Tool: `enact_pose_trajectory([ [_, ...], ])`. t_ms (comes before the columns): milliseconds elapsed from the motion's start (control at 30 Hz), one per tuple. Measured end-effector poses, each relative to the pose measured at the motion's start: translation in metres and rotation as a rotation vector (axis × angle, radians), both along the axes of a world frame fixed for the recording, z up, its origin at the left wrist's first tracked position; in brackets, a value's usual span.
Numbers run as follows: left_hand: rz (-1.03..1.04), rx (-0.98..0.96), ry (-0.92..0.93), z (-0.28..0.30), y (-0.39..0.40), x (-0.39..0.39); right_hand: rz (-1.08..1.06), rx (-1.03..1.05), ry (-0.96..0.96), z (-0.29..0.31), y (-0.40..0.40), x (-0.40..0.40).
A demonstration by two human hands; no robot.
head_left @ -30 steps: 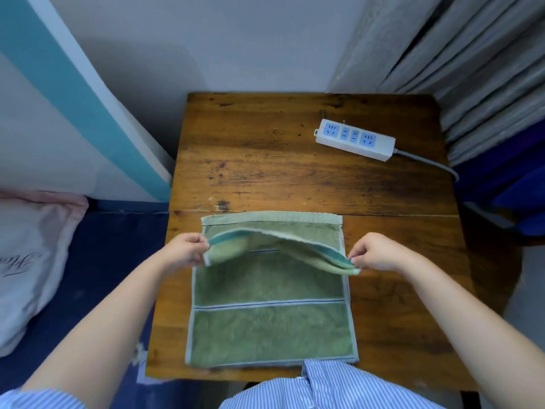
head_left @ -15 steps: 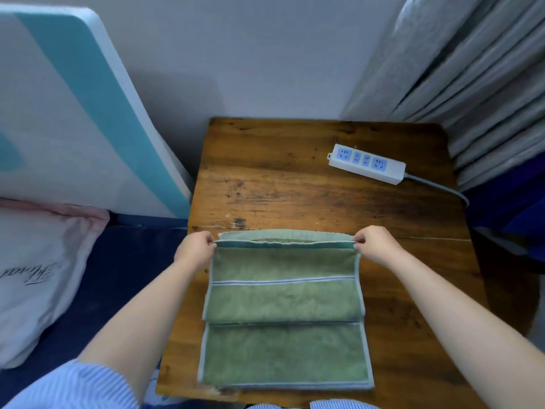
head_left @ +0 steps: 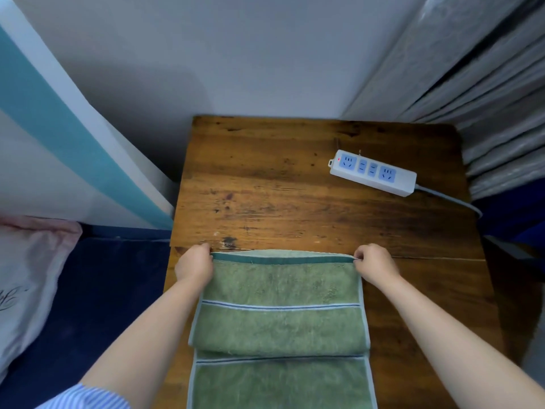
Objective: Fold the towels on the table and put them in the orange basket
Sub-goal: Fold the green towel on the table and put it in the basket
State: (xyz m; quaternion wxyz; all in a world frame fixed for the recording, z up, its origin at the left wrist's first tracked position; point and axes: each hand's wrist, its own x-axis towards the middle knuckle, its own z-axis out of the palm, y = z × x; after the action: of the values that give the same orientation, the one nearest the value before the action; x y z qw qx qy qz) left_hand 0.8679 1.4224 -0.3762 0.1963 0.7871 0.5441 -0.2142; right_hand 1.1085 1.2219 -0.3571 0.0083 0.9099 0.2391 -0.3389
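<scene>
Head view shows the green towel (head_left: 280,323) lying on the wooden table (head_left: 295,208), its upper layer doubled over, apparently so the far edges align. The left hand (head_left: 194,265) and right hand (head_left: 374,265) each pinch a far corner with curled fingers, the towel spanning between them and reaching toward the person.

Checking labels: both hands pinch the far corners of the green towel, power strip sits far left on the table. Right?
Not quite. The head view shows the power strip at the table's far right, not left. The rest holds: the left hand and right hand each pinch a far corner of the green towel.
</scene>
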Motion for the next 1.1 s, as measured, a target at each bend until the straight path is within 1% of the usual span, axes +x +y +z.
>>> enact_pose_trajectory([
  [133,-0.056,-0.045,-0.007,-0.001,0.001,0.001,0.046,-0.024,0.046,0.000,0.005,-0.001],
  [333,-0.197,-0.225,0.029,0.009,0.009,-0.003,0.121,-0.004,0.115,0.007,0.008,-0.002],
  [500,-0.171,-0.354,-0.105,0.031,0.018,-0.008,0.194,0.032,0.153,0.023,0.008,0.005],
  [633,-0.190,-0.399,-0.130,0.061,0.027,-0.023,0.217,0.106,0.193,0.051,0.000,0.005],
  [700,-0.212,-0.390,-0.138,0.074,0.031,-0.024,0.258,0.086,0.197,0.065,0.002,0.007],
  [767,-0.242,-0.324,-0.190,0.093,0.030,-0.025,0.342,0.052,0.146,0.085,0.005,0.005],
  [833,-0.246,-0.206,-0.291,0.113,0.032,-0.023,0.418,0.074,0.055,0.107,0.010,0.008],
  [900,-0.229,-0.022,-0.454,0.137,0.036,-0.019,0.433,0.182,-0.073,0.135,0.012,0.013],
  [933,-0.209,0.069,-0.539,0.150,0.039,-0.016,0.424,0.287,-0.148,0.149,0.014,0.018],
  [1000,-0.156,0.225,-0.714,0.176,0.044,-0.012,0.358,0.577,-0.303,0.178,0.016,0.029],
  [1067,-0.132,0.360,-0.848,0.203,0.042,-0.013,0.292,0.847,-0.457,0.210,0.011,0.034],
  [1100,-0.134,0.421,-0.899,0.214,0.037,-0.014,0.296,0.949,-0.541,0.222,0.007,0.033],
])
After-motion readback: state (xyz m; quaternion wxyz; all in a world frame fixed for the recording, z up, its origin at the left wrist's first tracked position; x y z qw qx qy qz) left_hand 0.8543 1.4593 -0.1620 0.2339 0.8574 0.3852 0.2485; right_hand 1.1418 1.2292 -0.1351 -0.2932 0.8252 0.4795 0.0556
